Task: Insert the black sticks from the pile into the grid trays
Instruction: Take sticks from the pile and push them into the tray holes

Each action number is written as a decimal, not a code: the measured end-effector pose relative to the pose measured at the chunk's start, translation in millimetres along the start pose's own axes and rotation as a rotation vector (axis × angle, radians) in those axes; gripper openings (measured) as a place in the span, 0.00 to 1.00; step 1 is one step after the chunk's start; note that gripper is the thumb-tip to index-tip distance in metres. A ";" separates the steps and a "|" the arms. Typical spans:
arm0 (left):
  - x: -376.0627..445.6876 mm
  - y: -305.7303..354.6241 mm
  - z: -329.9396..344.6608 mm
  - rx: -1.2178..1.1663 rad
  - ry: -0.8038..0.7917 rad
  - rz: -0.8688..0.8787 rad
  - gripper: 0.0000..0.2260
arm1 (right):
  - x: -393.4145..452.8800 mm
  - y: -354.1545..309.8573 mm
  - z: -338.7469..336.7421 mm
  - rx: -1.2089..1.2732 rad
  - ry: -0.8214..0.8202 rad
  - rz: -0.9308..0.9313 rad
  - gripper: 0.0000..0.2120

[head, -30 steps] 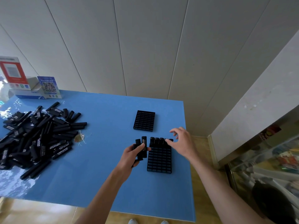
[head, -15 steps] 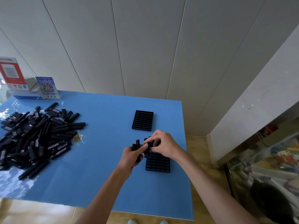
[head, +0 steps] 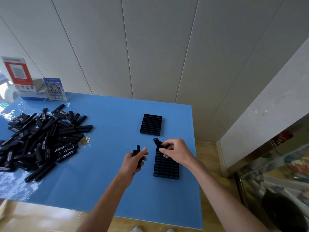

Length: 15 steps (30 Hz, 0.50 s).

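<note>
A big pile of black sticks [head: 41, 141] lies on the left of the blue table [head: 107, 185]. Two black grid trays are on the right: a far tray [head: 151, 124] with bare cells, and a near tray [head: 165, 166] under my right hand. My left hand [head: 133, 160] is closed around two or three black sticks held upright, just left of the near tray. My right hand [head: 175, 151] pinches one black stick [head: 157, 141], tilted, over the far end of the near tray. The sticks standing in that tray's far row are hidden by my fingers.
Two stands with QR codes [head: 54, 88] and a white-blue box [head: 33, 96] stand at the table's back left. A scrap of clear wrapper [head: 85, 141] lies beside the pile. The table's right edge runs close to the near tray, with floor and a glass cabinet [head: 275, 173] beyond.
My right hand came over to my left hand, took one stick from the bundle, and has carried it back over the near tray's far end. My left hand stayed put.
</note>
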State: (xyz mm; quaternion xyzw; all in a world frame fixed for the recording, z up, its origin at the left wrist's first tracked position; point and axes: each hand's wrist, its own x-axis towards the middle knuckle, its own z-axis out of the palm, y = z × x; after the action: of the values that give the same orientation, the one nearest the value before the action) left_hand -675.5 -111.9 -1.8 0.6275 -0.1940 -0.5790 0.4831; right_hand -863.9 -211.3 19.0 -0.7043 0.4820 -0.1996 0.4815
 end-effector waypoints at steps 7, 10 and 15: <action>-3.0 -5.5 -15.9 0.003 0.009 -0.017 0.13 | 2.1 1.1 7.9 0.190 -0.017 0.068 0.06; -3.6 -6.0 -19.8 0.008 0.016 -0.020 0.12 | 3.9 1.5 13.2 0.210 -0.078 0.072 0.06; -3.7 -4.7 -27.0 0.013 0.015 -0.020 0.12 | 5.7 6.1 19.3 0.106 -0.014 0.067 0.12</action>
State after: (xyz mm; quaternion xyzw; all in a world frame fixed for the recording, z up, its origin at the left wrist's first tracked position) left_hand -653.2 -96.5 -7.4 0.6370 -0.1879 -0.5776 0.4746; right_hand -849.9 -207.3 3.9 -0.6626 0.4908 -0.2035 0.5279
